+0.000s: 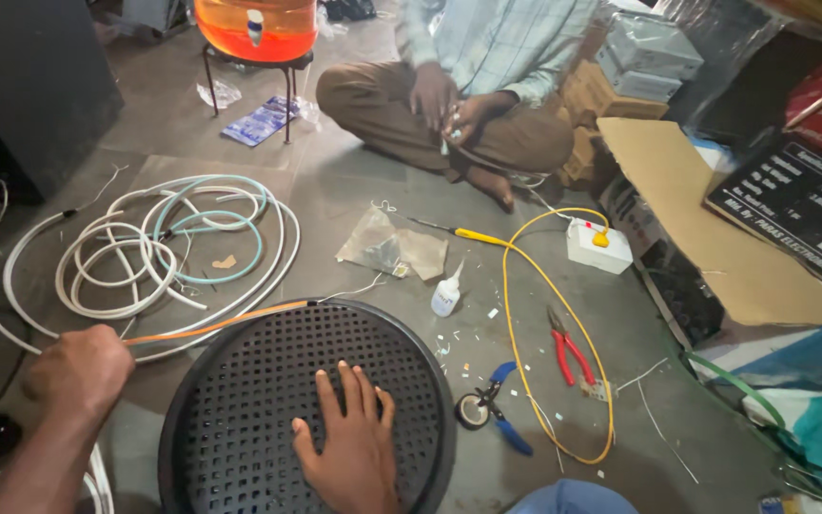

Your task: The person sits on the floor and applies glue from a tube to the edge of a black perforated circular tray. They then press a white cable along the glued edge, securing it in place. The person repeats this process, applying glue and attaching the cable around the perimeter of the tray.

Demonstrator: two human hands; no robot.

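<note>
Even indoor light, soft shadows, sharp focus, wide-angle edge bending

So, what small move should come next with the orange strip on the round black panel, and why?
Probably the left hand should pull the orange strip a little further along the rim of the black perforated panel. The strip only reaches the rim's top, and the right hand lies flat, steadying the panel.
</note>
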